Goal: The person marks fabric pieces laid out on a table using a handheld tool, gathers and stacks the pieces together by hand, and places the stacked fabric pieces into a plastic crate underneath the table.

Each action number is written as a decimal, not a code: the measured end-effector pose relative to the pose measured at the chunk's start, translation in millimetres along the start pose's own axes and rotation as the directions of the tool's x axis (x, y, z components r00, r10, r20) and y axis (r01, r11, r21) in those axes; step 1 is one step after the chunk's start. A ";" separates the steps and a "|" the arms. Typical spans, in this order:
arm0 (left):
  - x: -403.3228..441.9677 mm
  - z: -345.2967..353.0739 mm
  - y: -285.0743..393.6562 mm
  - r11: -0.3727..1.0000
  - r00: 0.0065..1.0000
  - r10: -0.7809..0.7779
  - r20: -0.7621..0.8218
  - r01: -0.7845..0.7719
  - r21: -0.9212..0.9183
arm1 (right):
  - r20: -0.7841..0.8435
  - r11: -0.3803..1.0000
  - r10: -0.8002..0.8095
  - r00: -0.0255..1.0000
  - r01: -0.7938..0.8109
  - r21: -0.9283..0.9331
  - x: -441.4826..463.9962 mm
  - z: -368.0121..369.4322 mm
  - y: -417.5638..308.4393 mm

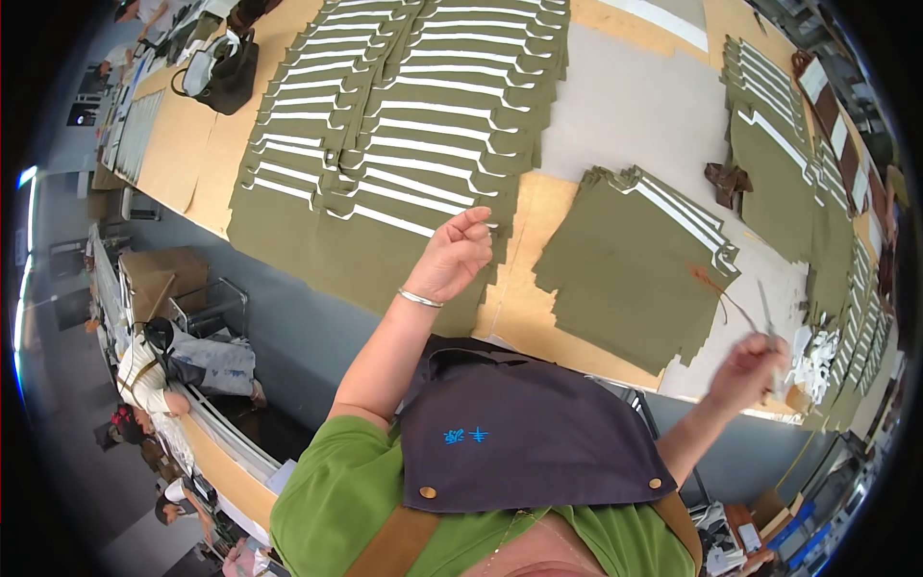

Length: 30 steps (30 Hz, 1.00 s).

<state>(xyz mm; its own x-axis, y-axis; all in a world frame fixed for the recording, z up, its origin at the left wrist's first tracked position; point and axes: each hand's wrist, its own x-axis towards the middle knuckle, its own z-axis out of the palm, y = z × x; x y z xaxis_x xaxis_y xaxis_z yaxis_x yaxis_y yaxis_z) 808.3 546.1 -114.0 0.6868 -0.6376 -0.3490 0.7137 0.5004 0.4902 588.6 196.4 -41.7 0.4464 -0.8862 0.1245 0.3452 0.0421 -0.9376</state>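
My left hand, with a metal bangle at the wrist, is over the lower right part of a large spread of overlapping olive fabric pieces. Its fingers are curled in, and nothing shows between them. White strips run along the edges of these pieces. Over the table's near right side, my right hand is closed around scissors, blurred, their thin blade pointing away from me. A reddish-brown cord trails beside them. A smaller stack of olive pieces lies between my hands.
More white-striped olive pieces lie along the right side, near a dark brown bundle and crumpled white scraps. A dark bag stands at the far left of the table. Other people sit at a bench at left, near a cardboard box.
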 end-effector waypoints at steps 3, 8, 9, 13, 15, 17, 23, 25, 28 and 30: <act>-20.9 -13.1 21.5 0.998 0.988 -0.042 0.150 0.048 -0.036 | 0.375 0.980 0.088 0.923 -0.013 -0.197 -82.3 84.8 41.2; -51.8 -35.0 51.0 0.996 0.978 -0.066 0.200 0.051 0.077 | 0.611 0.994 0.019 0.792 0.051 -0.098 -189.4 244.7 87.0; -58.2 -35.0 56.6 0.996 0.980 -0.033 0.198 0.016 0.090 | 0.606 0.982 0.026 0.795 0.092 -0.163 -202.8 254.6 95.6; -81.7 -39.0 91.9 0.991 0.967 0.024 0.252 -0.055 0.119 | 0.576 0.900 0.009 0.818 0.244 -0.361 -221.6 284.5 90.6; -86.0 -42.3 102.0 0.979 0.948 0.045 0.316 -0.104 0.174 | 0.527 0.923 0.102 0.844 0.118 -0.366 -230.8 294.7 82.9; -88.2 -36.7 109.3 0.954 0.924 0.067 0.376 -0.170 0.247 | 0.528 0.939 -0.037 0.849 0.210 -0.272 -234.0 298.4 75.2; -107.5 -2.4 99.8 0.880 0.866 0.040 0.498 -0.267 0.392 | 0.405 0.910 -0.180 0.897 0.308 -0.278 -231.5 278.8 48.3; -111.7 10.6 85.7 0.864 0.857 -0.045 0.513 -0.225 0.451 | 0.352 0.902 -0.179 0.919 0.296 -0.315 -232.9 256.6 42.5; -114.0 28.2 50.8 0.853 0.799 -0.119 0.589 -0.221 0.472 | 0.266 0.891 -0.267 0.926 0.342 -0.298 -233.7 212.2 27.9; -121.2 44.1 23.6 0.848 0.748 -0.129 0.651 -0.257 0.463 | 0.201 0.903 -0.248 0.948 0.301 -0.306 -237.0 180.0 15.0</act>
<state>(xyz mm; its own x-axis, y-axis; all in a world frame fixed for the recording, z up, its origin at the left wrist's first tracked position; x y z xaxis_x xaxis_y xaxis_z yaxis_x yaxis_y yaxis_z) 735.8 609.4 -24.9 0.3315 -0.9229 0.1960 0.3648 0.3170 0.8755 636.6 490.1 -26.9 0.5036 -0.7573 0.4158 0.1935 -0.3702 -0.9086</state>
